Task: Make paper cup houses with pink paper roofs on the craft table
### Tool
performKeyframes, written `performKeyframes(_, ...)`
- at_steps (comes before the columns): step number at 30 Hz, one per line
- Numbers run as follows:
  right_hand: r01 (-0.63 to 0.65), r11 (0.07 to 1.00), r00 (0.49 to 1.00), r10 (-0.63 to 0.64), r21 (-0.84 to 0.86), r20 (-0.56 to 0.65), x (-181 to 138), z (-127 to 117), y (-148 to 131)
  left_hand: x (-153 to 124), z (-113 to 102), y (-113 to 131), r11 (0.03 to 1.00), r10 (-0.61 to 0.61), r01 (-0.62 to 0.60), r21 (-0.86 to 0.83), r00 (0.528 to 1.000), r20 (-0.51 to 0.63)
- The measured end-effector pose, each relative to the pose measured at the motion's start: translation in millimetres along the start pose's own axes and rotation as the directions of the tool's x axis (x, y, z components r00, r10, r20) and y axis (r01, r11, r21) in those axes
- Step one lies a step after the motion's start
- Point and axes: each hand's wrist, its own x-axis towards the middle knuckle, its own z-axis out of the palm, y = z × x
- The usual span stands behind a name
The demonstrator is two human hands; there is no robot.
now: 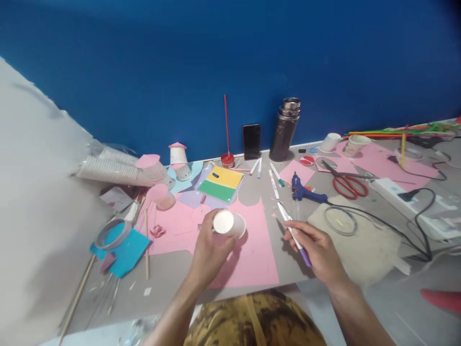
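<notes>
My left hand (212, 242) is closed around a white paper cup (238, 226) just over a pink paper sheet (252, 262). One round end of the cup faces up towards me. My right hand (315, 247) grips a white marker pen with a purple end (295, 235), its other end pointing away and to the left. Ahead of that hand lie a blue glue gun (306, 190), a white marker (273, 184) and a green-ended marker (276, 173).
Scissors with red handles (349, 186) and a white power strip (414, 206) lie right. A dark flask (285, 129) and a phone (251, 141) stand by the blue wall. Stacked paper cups (108, 168), a tape roll (124, 235) and blue paper (131, 254) are left.
</notes>
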Motion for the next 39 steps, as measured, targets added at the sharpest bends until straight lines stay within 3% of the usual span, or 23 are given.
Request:
performKeyframes(4, -0.144, 0.930, 0.989, 0.131, 0.337, 0.063, 3.2, -2.6, 0.1, 14.4, 20.6, 1.6, 0.985, 0.153, -0.156, 0.073, 0.987, 0.051)
performKeyframes(8, -0.098, 0.894, 0.995, 0.084, 0.437, 0.052, 4.8, -0.9, 6.3, 28.4, 42.0, -8.1, 0.957, 0.257, -0.266, 0.116, 0.962, 0.092)
performKeyframes(12, 0.017, 0.967, 0.999, -0.026, 0.256, 0.031, 1.7, 7.0, 17.7, 27.6, 50.3, -14.3, 0.930, 0.311, -0.329, 0.167, 0.942, 0.124)
performKeyframes(16, 0.227, 0.974, 0.974, -0.227, -0.009, -0.008, -5.6, 11.8, 32.9, 0.2, 28.3, -25.3, 0.899, 0.369, -0.376, 0.225, 0.927, 0.073)
performKeyframes(18, 0.300, 0.946, 0.951, -0.307, -0.122, -0.039, -7.5, 11.0, 39.0, -18.6, 10.3, -36.4, 0.862, 0.439, -0.471, 0.190, 0.879, 0.188)
performKeyframes(21, 0.348, 0.901, 0.921, -0.380, -0.260, -0.083, -4.5, 10.3, 39.0, -42.9, -13.2, -54.4, 0.799, 0.472, -0.580, 0.161, 0.770, 0.430)
performKeyframes(24, 0.433, 0.804, 0.871, -0.490, -0.407, -0.043, 7.6, 17.9, 24.1, -57.0, -24.4, -64.5, 0.763, 0.478, -0.621, 0.179, 0.729, 0.490)
performKeyframes(29, 0.654, 0.501, 0.694, -0.696, -0.567, 0.187, 37.9, 48.9, -9.7, -65.3, -17.8, -66.4, 0.706, 0.475, -0.671, 0.226, 0.686, 0.551)
performKeyframes(31, 0.694, 0.433, 0.667, -0.688, -0.575, 0.286, 45.6, 60.0, -14.5, -67.7, -12.1, -68.5, 0.678, 0.493, -0.688, 0.258, 0.687, 0.534)
performKeyframes(34, 0.707, 0.383, 0.675, -0.616, -0.595, 0.405, 48.0, 68.2, -10.2, -71.5, -6.2, -74.3, 0.655, 0.532, -0.700, 0.285, 0.694, 0.484)
performKeyframes(39, 0.649, 0.426, 0.733, -0.573, -0.630, 0.368, 42.9, 60.5, 2.5, -72.3, -8.7, -75.2, 0.618, 0.618, -0.750, 0.235, 0.648, 0.445)
